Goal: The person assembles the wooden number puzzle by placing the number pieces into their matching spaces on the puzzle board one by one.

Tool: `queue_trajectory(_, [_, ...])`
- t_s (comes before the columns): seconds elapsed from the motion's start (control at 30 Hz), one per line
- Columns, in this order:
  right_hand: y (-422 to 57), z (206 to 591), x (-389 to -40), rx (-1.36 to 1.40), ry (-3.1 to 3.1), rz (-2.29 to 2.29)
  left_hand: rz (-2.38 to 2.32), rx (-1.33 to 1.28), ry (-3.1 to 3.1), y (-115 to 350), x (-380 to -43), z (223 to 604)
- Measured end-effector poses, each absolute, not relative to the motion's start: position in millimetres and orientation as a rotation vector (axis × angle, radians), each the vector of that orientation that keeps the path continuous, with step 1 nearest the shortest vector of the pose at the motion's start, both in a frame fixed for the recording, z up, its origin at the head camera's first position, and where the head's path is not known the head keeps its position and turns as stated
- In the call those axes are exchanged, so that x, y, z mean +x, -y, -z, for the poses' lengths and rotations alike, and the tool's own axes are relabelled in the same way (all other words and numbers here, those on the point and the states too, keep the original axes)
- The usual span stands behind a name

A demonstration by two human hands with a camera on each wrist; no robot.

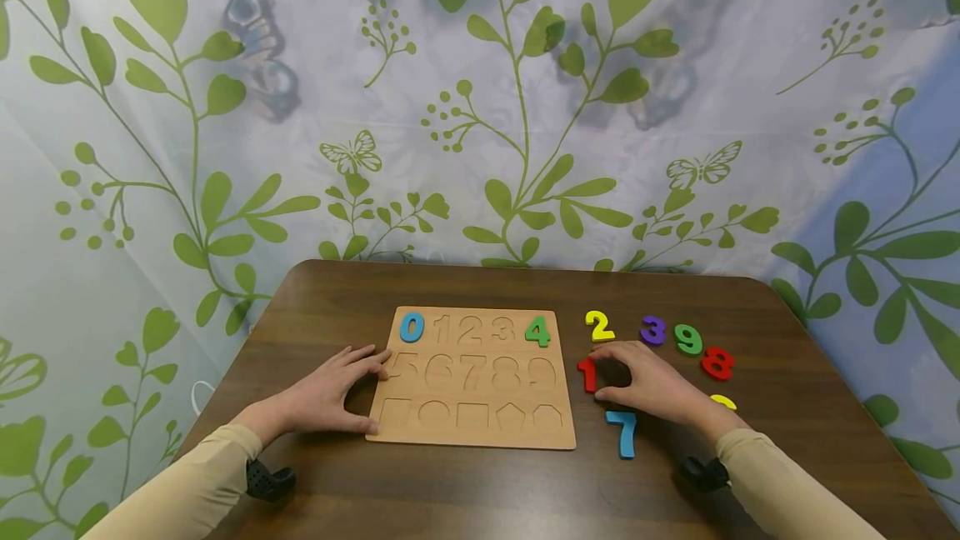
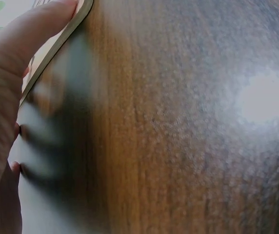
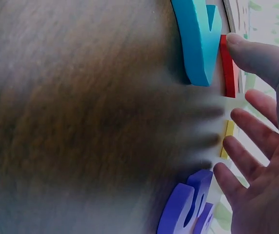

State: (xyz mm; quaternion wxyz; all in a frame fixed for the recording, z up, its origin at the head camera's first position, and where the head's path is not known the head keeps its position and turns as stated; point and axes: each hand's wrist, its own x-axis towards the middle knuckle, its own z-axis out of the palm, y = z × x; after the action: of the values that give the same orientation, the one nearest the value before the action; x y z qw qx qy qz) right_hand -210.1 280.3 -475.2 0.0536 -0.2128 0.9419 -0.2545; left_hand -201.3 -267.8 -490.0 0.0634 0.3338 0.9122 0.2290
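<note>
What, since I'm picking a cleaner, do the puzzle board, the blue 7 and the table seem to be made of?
Puzzle board: probably bare wood or fibreboard, matte; plain tan, no glare. Blue 7: painted wood or plastic, unclear; smooth, even colour. Table: wood or wood-look laminate, slightly glossy; dark brown grain, bright reflection.

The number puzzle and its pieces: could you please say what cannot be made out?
Head: yellow piece, mostly hidden by the right wrist; numeral unreadable.
Head: wooden board, left edge partly covered by the left hand.
Left wrist: most of that board, beyond the frame edge or behind the thumb.
Right wrist: blue 7, cut off by the top edge.
</note>
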Motion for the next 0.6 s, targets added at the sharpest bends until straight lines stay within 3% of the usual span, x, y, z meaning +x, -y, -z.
queue_trajectory(0.6, [-274.5,477.6,-211.3,-0.580,-2.940,0.647,-0.686,0.980,-2.736,268.6,-200.3,492.5])
